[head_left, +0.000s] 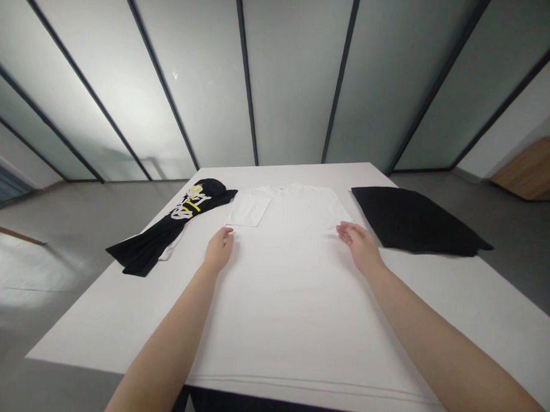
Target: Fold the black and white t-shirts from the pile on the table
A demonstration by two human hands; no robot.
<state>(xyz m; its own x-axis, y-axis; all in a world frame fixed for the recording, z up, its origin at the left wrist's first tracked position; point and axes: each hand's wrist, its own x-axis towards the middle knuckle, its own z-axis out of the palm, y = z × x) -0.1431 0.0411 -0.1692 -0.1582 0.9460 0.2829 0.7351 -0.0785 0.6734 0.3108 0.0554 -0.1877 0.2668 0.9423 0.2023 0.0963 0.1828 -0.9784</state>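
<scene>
A white T-shirt (pixel 280 302) lies spread flat, its stitched hem at the near table edge and its neckline at the far side. Its left sleeve (pixel 251 211) shows as a flat, squared panel near the neckline. My left hand (pixel 219 247) is at the shirt's left side, just below that sleeve, with loosely bent fingers and no cloth visibly gripped. Across from it, my right hand (pixel 358 242) is beside the right sleeve's lower edge. Its fingers are stretched inward and slightly apart, holding nothing that I can see. Whether the fingertips touch the fabric is unclear.
On the left of the white table (pixel 94 326) lies a crumpled black garment (pixel 166 235) with white and yellow print. A flat black cloth piece (pixel 414 220) lies on the right, its corner reaching the table's edge. Frosted glass panels (pixel 292 80) stand behind.
</scene>
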